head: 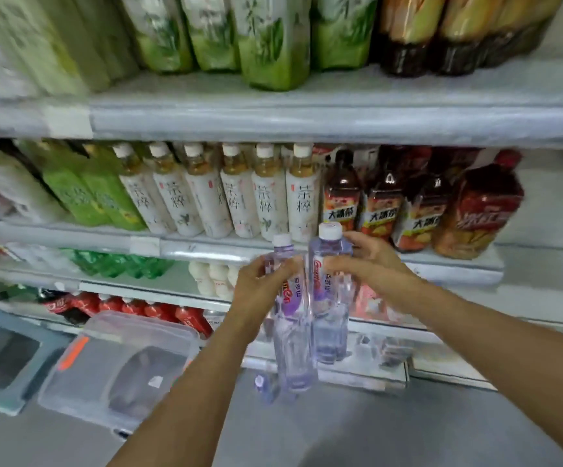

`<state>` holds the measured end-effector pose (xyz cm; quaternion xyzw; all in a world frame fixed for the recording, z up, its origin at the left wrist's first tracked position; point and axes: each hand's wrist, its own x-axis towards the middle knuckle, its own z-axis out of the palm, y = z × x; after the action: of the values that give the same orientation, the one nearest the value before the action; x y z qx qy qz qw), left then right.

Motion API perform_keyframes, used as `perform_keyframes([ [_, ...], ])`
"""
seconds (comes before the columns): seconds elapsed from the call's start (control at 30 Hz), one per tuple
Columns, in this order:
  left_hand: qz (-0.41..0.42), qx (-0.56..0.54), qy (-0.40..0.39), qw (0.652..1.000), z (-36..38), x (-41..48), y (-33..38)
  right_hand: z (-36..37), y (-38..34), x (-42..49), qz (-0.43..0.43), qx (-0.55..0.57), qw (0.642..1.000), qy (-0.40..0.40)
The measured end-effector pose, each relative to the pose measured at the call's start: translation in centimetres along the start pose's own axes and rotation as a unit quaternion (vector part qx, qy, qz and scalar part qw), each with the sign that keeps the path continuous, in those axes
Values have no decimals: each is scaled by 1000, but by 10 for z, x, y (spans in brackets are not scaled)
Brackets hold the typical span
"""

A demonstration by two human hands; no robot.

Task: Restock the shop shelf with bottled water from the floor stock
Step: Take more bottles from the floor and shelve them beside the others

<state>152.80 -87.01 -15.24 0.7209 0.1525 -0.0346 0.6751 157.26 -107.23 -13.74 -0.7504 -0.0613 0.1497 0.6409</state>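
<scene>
Looking down from my head, I have a bottle in each hand in front of the shop shelves. My left hand (258, 286) has its fingers curled round the upper part of the left water bottle (295, 358), over its purple label, with the clear lower body hanging below my grip. My right hand (366, 261) closes its fingers round the shoulder of the right water bottle (330, 328), just under its white cap (329, 230). The two bottles stand nearly upright, side by side and close together, the right one a little higher; whether they touch I cannot tell. Both are off the floor, their caps level with the front rail of the middle shelf (212, 249). On that shelf behind them stand white-labelled tea bottles (239, 200), with dark red-labelled bottles (377, 207) to the right. Lower down are small white bottles (212, 278) and red cola bottles (145, 308). A clear lidded plastic bin (118, 365) sits on the floor to my left.
</scene>
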Motion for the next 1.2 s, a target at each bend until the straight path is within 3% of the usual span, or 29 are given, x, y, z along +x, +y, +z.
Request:
perform_keyframes([
  [0.47, 206, 8, -77, 975, 12, -54, 217, -25, -191, -33, -132, 176, 975, 44],
  [0.7, 277, -8, -119, 953, 29, -65, 282, -43, -252, -50, -186, 167, 961, 118],
  [0.93, 305, -51, -149, 939, 56, -75, 354, -76, -329, -69, -269, 75, 943, 180],
  [1.2, 383, -30, -70, 921, 83, -67, 437, -132, -462, -82, -417, 28, 881, 222],
])
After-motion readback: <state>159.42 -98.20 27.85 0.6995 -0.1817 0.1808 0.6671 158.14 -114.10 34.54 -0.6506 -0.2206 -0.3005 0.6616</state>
